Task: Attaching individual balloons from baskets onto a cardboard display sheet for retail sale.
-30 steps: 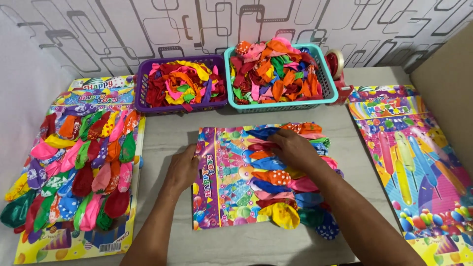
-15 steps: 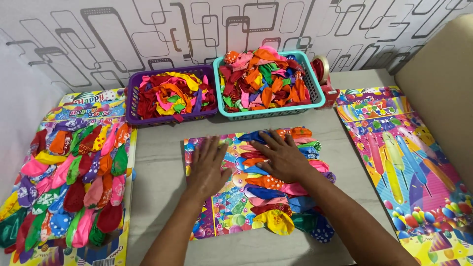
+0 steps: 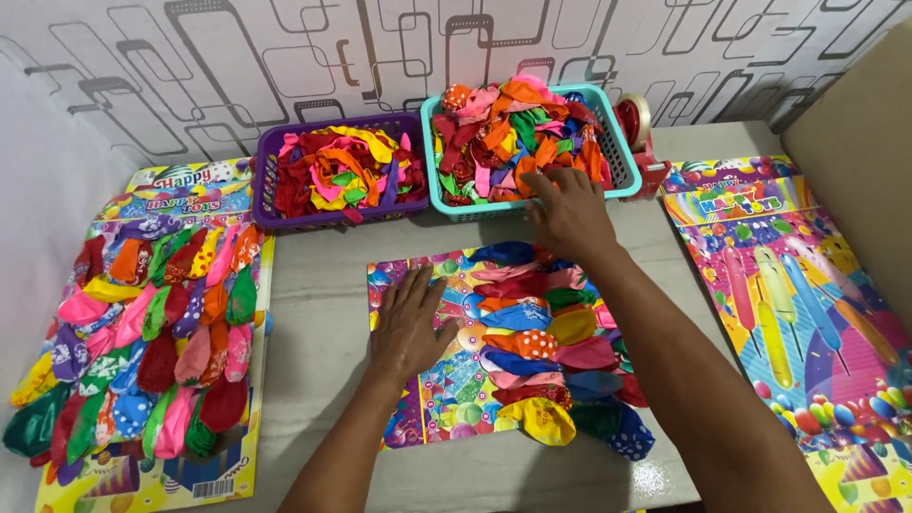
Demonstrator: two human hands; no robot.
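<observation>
Since the earlier frame our right hand [image 3: 570, 211] had left the balloons on the card [image 3: 446, 380] and reached the teal basket [image 3: 622, 157], fingers spread over its front rim (we could not tell whether it gripped a balloon). Our left hand [image 3: 410, 323] lay flat and open on the card, just beside the balloon rows [image 3: 551, 351] on the table [image 3: 323, 313].

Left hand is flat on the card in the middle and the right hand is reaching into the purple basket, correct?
Not quite. The left hand does lie flat on the middle card, but the right hand is at the teal basket, fingers on its front rim, not at the purple basket. The head view shows this.
</observation>
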